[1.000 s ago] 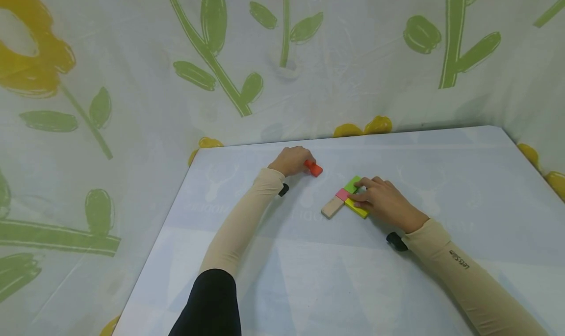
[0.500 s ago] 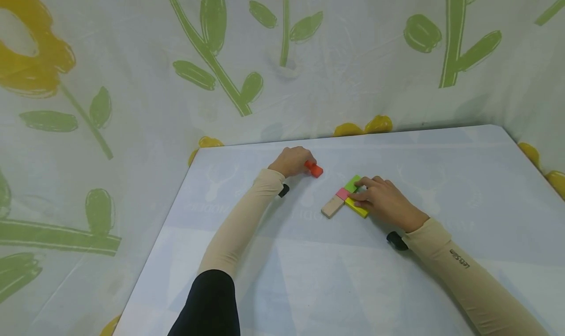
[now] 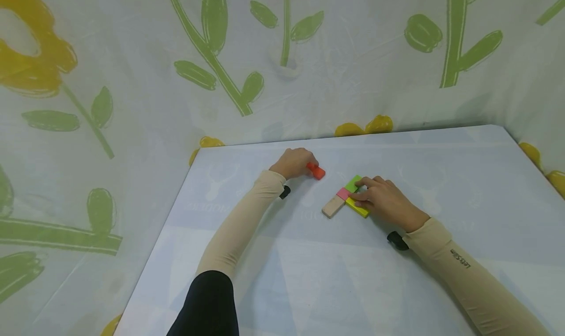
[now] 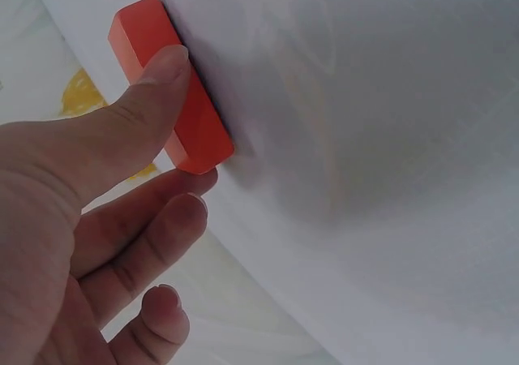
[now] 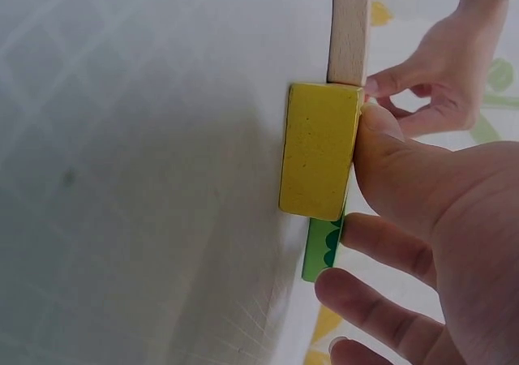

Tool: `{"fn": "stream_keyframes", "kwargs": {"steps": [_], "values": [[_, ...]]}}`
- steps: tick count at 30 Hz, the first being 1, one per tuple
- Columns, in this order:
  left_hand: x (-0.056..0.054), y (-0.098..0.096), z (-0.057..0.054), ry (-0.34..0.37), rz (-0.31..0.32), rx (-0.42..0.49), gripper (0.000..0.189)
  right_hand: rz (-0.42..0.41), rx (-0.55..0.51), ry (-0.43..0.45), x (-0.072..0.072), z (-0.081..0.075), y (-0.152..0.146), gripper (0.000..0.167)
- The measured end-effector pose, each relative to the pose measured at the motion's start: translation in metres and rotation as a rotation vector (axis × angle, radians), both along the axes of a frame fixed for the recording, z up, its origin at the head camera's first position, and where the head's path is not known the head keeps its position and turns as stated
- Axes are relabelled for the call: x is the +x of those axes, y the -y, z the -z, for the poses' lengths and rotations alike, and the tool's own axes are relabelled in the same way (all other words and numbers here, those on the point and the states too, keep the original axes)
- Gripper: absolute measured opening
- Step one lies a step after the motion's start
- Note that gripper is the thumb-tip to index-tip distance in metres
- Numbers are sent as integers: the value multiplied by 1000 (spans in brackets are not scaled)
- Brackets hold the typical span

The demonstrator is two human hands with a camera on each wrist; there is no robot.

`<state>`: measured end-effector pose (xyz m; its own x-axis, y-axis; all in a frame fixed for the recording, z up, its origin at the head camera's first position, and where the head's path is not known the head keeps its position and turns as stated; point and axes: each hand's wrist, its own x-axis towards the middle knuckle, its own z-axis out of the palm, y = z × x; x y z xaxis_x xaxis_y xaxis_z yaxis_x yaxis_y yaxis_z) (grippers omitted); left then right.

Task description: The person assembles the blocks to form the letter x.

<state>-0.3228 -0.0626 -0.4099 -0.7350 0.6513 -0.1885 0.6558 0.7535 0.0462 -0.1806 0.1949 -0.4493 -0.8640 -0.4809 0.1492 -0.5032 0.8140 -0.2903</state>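
Note:
Pinched by the thumb and fingers of my left hand [image 3: 293,163] is a red block [image 3: 319,172], tilted in the left wrist view, where the thumb lies across its face. To its right, several blocks lie touching on the table: green [image 3: 351,183], pink [image 3: 342,194], yellow [image 3: 356,209] and plain wood [image 3: 333,207]. My right hand [image 3: 388,203] rests against this group, index fingertip on the green block, thumb by the pink and yellow ones. In the right wrist view the yellow block [image 5: 320,150] partly covers the green one [image 5: 316,247]; the pink one is hidden.
The blocks lie on a pale patterned table [image 3: 309,277]. Its far edge runs close to a curtain [image 3: 353,66] printed with yellow flowers and green leaves. A black band [image 3: 397,241] shows at my right wrist.
My left hand has shifted very slightly right and toward me with the red block. The right hand and the grouped blocks stay in place.

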Motion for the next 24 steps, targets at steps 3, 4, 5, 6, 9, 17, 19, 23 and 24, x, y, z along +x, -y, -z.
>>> {"fn": "stream_keyframes", "kwargs": {"steps": [3,4,5,6,9,17,19,23,24], "values": [[1,-1,1,-7,11,3,32,6,2,4,-1,0,0,32],[1,-1,1,-8,12,3,32,8,2,5,-1,0,0,32],[2,-2,2,-8,11,2,32,9,4,5,-1,0,0,32],[2,-2,3,-7,9,0,32,10,4,7,-1,0,0,32],[3,-3,3,0,1,-7,33,10,5,13,-1,0,0,32],[9,-5,2,12,-8,1,34,11,8,15,-2,1,0,32],[10,-6,2,16,-8,4,34,10,11,8,-1,2,0,32],[11,-7,3,16,-1,0,36,9,15,1,-1,2,0,32],[12,-7,3,18,1,0,36,9,16,2,-1,2,0,32]]}}
